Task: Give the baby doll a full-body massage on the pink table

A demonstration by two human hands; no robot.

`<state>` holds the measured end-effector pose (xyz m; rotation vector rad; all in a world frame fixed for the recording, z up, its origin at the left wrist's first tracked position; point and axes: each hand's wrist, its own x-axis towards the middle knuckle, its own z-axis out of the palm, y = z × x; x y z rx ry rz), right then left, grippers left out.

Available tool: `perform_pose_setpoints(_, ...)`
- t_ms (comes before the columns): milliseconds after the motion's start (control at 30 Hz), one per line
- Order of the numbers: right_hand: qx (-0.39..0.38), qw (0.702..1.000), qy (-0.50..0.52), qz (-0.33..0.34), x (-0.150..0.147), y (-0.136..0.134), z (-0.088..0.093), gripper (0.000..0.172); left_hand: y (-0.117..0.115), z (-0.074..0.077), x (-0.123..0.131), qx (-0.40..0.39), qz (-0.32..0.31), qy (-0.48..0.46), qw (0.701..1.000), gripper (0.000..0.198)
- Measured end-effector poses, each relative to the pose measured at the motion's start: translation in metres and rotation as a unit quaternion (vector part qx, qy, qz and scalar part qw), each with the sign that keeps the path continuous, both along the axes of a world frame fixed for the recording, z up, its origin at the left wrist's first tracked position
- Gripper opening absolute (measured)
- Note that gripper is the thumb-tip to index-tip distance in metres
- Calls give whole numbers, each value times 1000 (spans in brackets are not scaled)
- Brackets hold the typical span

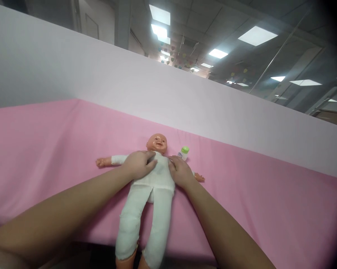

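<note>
A baby doll (154, 179) in a white cloth suit lies face up on the pink sheet (59, 149), head away from me, legs hanging over the near edge. My left hand (139, 164) rests flat on its chest and left shoulder, fingers stretched out. My right hand (181, 172) lies flat on the doll's other side, covering its upper arm, fingers together and extended. A small white bottle with a green cap (184, 152) stands just beyond my right hand, beside the doll's head.
The pink sheet covers a wide table. A pale upright panel (185, 97) runs along its far edge. Above it are ceiling lights and glass partitions.
</note>
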<state>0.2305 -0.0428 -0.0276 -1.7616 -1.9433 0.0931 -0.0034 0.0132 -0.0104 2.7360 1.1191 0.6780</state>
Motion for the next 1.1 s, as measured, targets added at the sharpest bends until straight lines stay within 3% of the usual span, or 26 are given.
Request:
perform_pose_setpoints(67,37,999,20,30,-4,-5,2,42,10,1,-4,-3,61,6,998,50)
perform_pose_setpoints(167,51,990,28,125,-16,-21,11,49,27,-1,-9,-28,110,34,993,54)
perform_pose_setpoints(367,51,926,-25,373,-54,-64,33,45,42,-7,-11,-50,127,60,989,55)
perform_pose_setpoints(500,68,883,-43,463,-73,-83,34,41,39,-7,-9,-48,126,59,989,55)
perform_pose_setpoints(600,52,893,-61,443,-75,-84,30,48,38,-5,-8,-50,126,60,989,55)
perform_pose_setpoints(700,-9,926,-78,369,-67,-72,28,60,38,-4,-6,-62,128,67,988,56)
perform_pose_setpoints(833,-66,958,-66,273,-46,-49,27,57,37,-2,-6,-77,127,65,987,55)
perform_pose_setpoints(1100,-48,988,23,146,-13,-20,17,61,38,-3,-9,-81,100,53,990,55)
